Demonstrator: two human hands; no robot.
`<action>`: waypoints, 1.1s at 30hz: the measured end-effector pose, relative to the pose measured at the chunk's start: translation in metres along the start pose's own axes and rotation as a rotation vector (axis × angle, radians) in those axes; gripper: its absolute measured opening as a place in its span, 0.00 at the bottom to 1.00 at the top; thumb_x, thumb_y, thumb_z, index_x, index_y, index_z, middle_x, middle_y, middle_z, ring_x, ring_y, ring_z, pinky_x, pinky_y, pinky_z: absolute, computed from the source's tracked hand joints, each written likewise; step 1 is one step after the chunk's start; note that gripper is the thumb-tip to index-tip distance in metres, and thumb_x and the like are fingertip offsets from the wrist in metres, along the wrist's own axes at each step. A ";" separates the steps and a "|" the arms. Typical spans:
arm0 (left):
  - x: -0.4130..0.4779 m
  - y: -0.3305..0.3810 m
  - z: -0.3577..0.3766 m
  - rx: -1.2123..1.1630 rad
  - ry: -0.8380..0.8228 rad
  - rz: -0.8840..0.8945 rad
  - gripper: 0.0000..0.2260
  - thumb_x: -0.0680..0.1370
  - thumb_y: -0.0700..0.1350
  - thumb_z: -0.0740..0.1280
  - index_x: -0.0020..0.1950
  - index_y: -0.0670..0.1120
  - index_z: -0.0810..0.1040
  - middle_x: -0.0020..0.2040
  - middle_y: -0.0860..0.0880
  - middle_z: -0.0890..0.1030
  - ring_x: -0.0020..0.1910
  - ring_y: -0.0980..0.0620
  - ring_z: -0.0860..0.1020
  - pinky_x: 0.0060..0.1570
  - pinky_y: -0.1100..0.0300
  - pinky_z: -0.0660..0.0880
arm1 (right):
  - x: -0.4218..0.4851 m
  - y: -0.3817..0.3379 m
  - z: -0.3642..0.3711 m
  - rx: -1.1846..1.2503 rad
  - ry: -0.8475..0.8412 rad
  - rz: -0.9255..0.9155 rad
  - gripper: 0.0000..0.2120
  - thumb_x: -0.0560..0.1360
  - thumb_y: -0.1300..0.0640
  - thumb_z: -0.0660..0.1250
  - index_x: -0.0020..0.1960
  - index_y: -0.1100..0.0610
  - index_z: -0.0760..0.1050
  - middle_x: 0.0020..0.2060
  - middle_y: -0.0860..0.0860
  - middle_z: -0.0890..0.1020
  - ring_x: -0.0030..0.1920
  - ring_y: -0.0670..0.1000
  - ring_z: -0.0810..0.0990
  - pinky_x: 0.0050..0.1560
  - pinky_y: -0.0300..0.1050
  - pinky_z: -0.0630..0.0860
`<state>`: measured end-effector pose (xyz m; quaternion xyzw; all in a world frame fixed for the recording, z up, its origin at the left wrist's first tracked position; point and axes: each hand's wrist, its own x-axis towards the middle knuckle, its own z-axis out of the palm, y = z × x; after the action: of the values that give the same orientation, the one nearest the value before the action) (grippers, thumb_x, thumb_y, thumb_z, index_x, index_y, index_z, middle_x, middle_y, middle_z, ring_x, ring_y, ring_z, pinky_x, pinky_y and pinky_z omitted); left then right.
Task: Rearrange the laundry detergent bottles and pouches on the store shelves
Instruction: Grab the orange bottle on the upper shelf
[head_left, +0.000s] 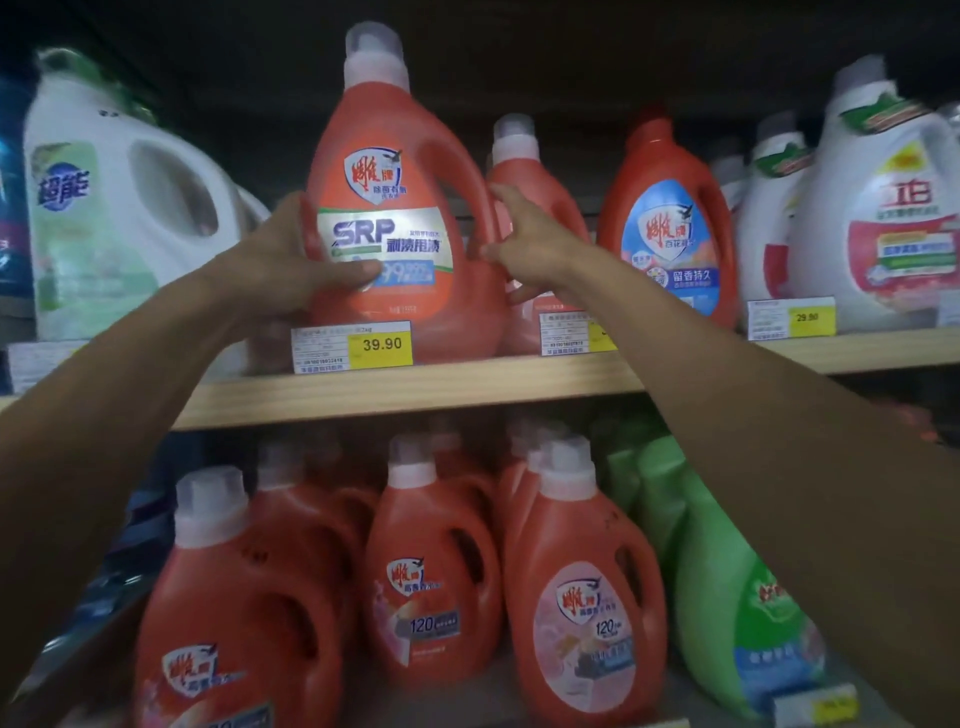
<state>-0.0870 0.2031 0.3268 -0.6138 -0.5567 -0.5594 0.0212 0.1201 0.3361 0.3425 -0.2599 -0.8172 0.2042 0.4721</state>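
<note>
As left hand (291, 260) grips it, orange bottle (395, 208), right hand (530, 244) touching it

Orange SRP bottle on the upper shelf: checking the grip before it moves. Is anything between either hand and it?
Nothing visible. The left hand grips the SRP bottle on its left, thumb across the label; the right hand touches its handle side. A smaller orange bottle stands behind the right hand, not between.

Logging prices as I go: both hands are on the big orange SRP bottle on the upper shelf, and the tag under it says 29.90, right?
Not quite: the head view shows the price tag under the orange SRP bottle reading 39.90, not 29.90. The left hand and right hand are both on that bottle, on the upper shelf.
</note>
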 end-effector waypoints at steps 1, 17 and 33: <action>0.001 0.002 0.003 0.017 0.000 0.001 0.27 0.72 0.45 0.78 0.66 0.50 0.69 0.51 0.53 0.82 0.45 0.56 0.84 0.35 0.59 0.79 | 0.001 0.002 -0.003 -0.001 -0.009 0.008 0.31 0.81 0.65 0.63 0.77 0.44 0.58 0.50 0.55 0.78 0.42 0.55 0.80 0.47 0.62 0.85; 0.021 0.047 0.107 0.039 -0.026 -0.040 0.27 0.70 0.50 0.79 0.62 0.57 0.67 0.48 0.56 0.81 0.43 0.58 0.82 0.31 0.57 0.81 | -0.009 0.071 -0.098 -0.050 0.023 0.064 0.20 0.82 0.61 0.64 0.72 0.54 0.66 0.55 0.55 0.82 0.46 0.58 0.86 0.37 0.56 0.86; 0.005 0.083 0.156 0.069 -0.007 -0.047 0.26 0.72 0.47 0.78 0.66 0.54 0.69 0.53 0.54 0.82 0.47 0.57 0.85 0.37 0.55 0.83 | -0.020 0.093 -0.135 -0.142 0.097 0.118 0.16 0.80 0.64 0.58 0.66 0.57 0.69 0.56 0.64 0.82 0.50 0.66 0.86 0.46 0.67 0.84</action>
<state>0.0738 0.2762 0.3211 -0.6016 -0.5900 -0.5379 0.0275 0.2686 0.4089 0.3390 -0.3497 -0.7891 0.1604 0.4788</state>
